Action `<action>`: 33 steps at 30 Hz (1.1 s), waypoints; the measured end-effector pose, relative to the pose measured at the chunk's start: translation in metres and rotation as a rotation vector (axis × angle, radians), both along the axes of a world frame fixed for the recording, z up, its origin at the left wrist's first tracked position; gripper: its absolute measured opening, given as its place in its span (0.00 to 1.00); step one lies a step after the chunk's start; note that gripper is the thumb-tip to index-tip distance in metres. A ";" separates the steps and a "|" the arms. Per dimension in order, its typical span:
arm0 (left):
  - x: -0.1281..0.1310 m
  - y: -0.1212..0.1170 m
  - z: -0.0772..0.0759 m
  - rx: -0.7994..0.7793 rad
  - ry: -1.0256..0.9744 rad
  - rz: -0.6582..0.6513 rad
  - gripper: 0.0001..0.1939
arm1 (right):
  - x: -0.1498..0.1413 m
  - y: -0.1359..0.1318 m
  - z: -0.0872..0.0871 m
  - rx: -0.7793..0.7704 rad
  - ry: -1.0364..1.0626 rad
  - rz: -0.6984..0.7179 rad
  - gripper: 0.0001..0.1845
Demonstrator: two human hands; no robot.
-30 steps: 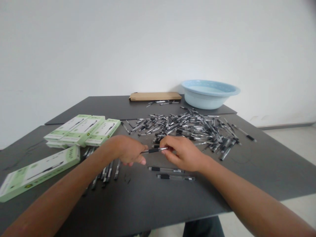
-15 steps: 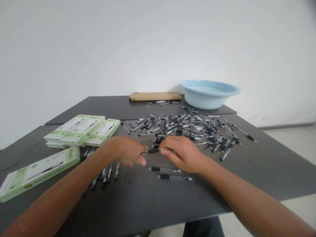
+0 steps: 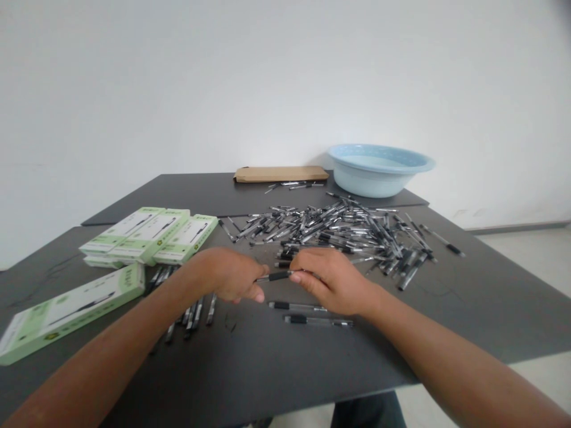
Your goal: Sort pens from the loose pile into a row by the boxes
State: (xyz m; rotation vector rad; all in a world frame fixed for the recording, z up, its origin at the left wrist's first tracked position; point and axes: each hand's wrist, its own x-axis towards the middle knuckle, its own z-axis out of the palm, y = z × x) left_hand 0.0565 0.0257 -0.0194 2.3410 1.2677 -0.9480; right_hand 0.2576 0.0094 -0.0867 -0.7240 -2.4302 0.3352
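Pen (image 3: 279,276), slender, black-gripped, pinched between fingers (image 3: 307,260), smooth round basin (image 3: 372,183) behind

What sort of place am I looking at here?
It looks like a plain indoor workroom, though I can't be sure. The signs are a large heap of loose pens spread on a dark tabletop, and several green-and-white boxes with pens pictured on them.

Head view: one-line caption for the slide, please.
Left hand and right hand hold one pen near a loose pile of pens; blue basin behind.
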 end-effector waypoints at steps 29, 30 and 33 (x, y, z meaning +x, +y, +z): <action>-0.027 -0.011 0.030 0.048 -0.150 0.023 0.30 | -0.022 0.120 -0.021 0.077 -0.571 -0.328 0.07; -0.028 -0.011 0.031 0.044 -0.156 0.029 0.30 | -0.022 0.119 -0.019 0.085 -0.539 -0.338 0.07; -0.030 -0.011 0.032 0.024 -0.181 0.046 0.31 | -0.019 0.106 -0.007 0.123 -0.419 -0.402 0.09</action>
